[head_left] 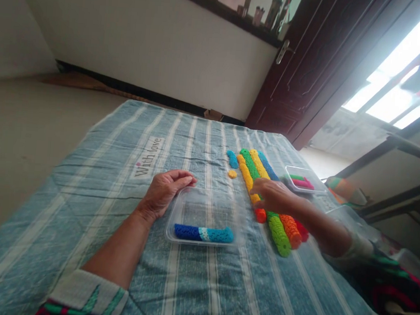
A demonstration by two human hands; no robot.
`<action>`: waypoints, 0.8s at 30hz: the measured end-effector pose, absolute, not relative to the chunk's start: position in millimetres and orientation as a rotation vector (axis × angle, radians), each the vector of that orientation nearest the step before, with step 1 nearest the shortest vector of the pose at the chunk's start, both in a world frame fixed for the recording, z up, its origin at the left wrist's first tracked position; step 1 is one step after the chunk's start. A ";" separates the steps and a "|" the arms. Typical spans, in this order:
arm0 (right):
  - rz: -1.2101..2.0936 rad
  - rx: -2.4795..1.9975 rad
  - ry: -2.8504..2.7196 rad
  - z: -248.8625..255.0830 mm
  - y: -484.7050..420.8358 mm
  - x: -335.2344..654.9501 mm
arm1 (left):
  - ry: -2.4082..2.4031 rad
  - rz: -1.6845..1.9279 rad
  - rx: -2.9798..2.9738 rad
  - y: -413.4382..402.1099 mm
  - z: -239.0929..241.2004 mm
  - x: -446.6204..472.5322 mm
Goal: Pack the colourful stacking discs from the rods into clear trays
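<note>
My left hand (pixel 167 188) is at the far left corner of a clear plastic box (pixel 206 203), thumb and fingers pinched together; what they hold, if anything, is hidden. Inside the box along the near side lies a row of textured discs (pixel 204 233), dark blue, white and light blue. My right hand (pixel 270 194) reaches over several long rows of discs, its fingers curled at the row of yellow discs (pixel 245 174). Orange discs (pixel 260 216) end that row. Beside it lie green discs (pixel 251 163) and lime discs (pixel 279 236). A short blue row (pixel 232 159) and one yellow disc (pixel 232 174) lie apart.
A second clear box (pixel 322 186) with pink and green discs stands to the right. The striped cloth (pixel 100 207) covers the work surface and carries "With love" lettering (pixel 148 157). Beyond are a wall, a dark red door (pixel 292 76) and a window ledge with a bottle (pixel 274 9).
</note>
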State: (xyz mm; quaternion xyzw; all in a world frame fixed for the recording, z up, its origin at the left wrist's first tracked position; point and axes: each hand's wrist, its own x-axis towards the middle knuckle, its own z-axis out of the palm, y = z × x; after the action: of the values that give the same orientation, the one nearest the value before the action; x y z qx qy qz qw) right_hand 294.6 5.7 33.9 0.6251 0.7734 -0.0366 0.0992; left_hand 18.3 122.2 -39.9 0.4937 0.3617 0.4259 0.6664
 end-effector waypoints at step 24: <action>-0.034 1.832 2.314 22.2 -20.2 301.6 | 0.839 0.990 1.180 118.7 -36.0 19.7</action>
State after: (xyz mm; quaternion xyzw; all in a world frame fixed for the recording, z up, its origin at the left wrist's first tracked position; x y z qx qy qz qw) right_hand 301.6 -20.2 22.2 0.6178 0.7805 -0.0115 0.0950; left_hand 19.7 118.7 -36.0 0.5171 0.3679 0.4341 0.6393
